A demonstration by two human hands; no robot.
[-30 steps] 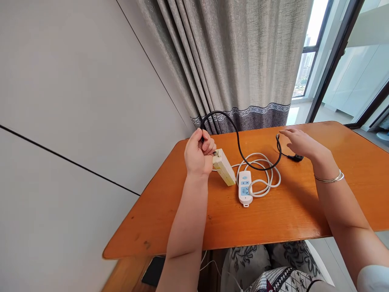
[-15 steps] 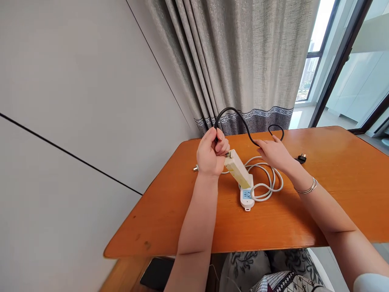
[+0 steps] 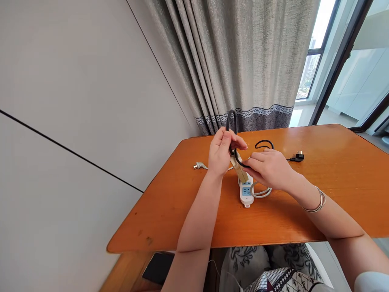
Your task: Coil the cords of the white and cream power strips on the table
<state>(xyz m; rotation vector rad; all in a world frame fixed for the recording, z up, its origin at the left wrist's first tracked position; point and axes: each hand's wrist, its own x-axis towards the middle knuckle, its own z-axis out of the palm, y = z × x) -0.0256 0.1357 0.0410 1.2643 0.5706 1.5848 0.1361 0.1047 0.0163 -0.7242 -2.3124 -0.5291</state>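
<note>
My left hand (image 3: 223, 152) pinches a black power cord (image 3: 231, 113) between thumb and fingers, and the cord rises from it in a narrow loop. Lower on the same cord, my right hand (image 3: 269, 168) has its fingers closed around it. Beyond that hand the cord curls on the table and ends in a black plug (image 3: 299, 156). Below the hands lies a white power strip (image 3: 247, 199) with blue socket faces. A cream, block-shaped piece (image 3: 241, 174) rests tilted over its far part, partly hidden by my hands. A coiled white cord (image 3: 261, 194) lies beside the strip.
The wooden table (image 3: 170, 211) has its left edge near a grey wall panel (image 3: 75, 101). A white plug (image 3: 199, 166) lies on its left part. Grey curtains (image 3: 252, 61) hang behind. Below the front edge is a dark flat object (image 3: 158, 267).
My right hand has come left and nearer, towards my left hand, bending the black cord into a tighter loop. My left hand has shifted slightly right. The black plug has moved a little left.
</note>
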